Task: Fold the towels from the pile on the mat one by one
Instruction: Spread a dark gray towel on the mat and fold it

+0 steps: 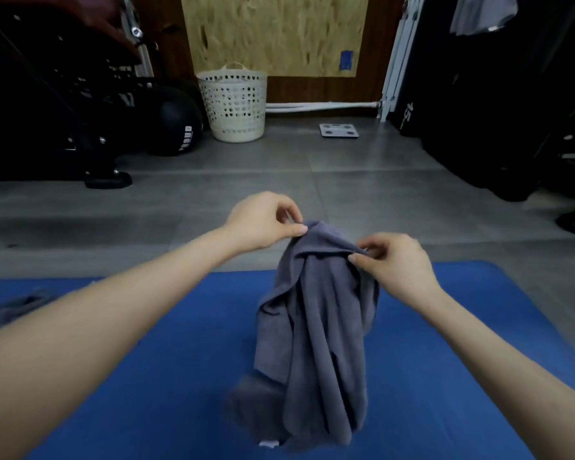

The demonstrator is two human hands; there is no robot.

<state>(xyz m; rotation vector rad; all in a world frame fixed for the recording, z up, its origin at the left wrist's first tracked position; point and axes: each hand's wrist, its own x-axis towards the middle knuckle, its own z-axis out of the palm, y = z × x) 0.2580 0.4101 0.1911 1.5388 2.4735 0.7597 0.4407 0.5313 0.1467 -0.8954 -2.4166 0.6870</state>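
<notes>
Holding what, exactly?

Both hands pinch the top of the towel (316,327). The left hand (266,224) takes the higher fold. The right hand (395,263) sits just beside it, lower and nearer me. Each has thumb and forefinger closed on cloth.

Which way does the towel lie from the grip?

Straight below. Its long axis runs down from the pinches to the mat (146,360), where grey cloth bunches. Whether that is its own end or the pile, I cannot tell.

So the next move turns on what?

The hands are close, with the edge gathered between them. I judge they must part sideways along it.
</notes>
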